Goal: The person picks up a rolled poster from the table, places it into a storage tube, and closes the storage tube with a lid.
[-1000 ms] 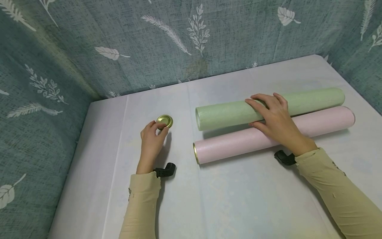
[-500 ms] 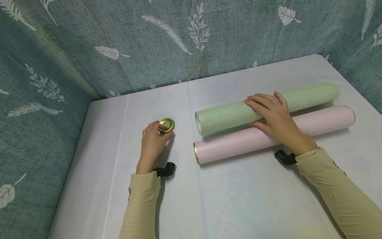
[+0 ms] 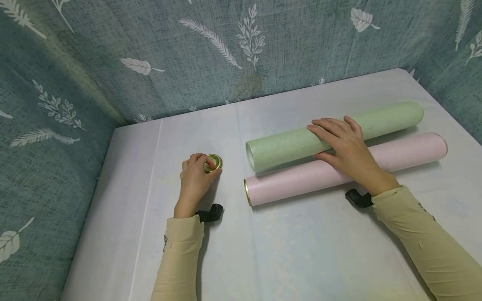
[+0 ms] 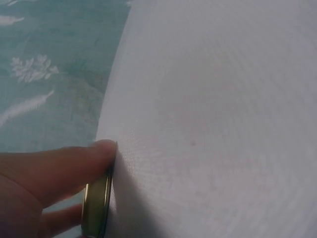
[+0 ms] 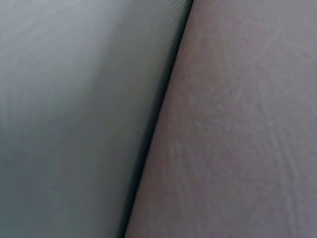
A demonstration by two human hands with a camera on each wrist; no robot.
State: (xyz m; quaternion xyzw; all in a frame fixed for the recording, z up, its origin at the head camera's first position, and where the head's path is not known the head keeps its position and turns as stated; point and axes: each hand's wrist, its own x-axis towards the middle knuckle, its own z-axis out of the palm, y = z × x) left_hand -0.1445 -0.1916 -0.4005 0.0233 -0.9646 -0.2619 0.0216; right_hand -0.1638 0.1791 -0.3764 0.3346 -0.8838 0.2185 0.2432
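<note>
On the left of the head view, my left hand (image 3: 195, 179) pinches a round gold metal lid (image 3: 217, 161) between thumb and fingers. In the left wrist view the lid (image 4: 96, 208) stands edge-on, with a thumb (image 4: 94, 153) at its upper rim. My right hand (image 3: 350, 154) grips a long green cardboard tube (image 3: 286, 148) from above, fingers over its far side. The tube's left end is open and shows a pale inside. Nearer lies a pink tube (image 3: 293, 184) with a gold rim at its left end; the right thumb and palm overlap it.
A white cloth (image 3: 226, 251) covers the table. Green-blue leaf-patterned fabric (image 3: 211, 75) hangs behind it and along both sides. In the right wrist view, a pinkish crinkled surface (image 5: 237, 124) fills the right half, very close.
The lid has moved slightly right and nearer in my left hand. The green tube has turned a little: its left end came nearer, its right end went farther back. The pink tube stayed put.
</note>
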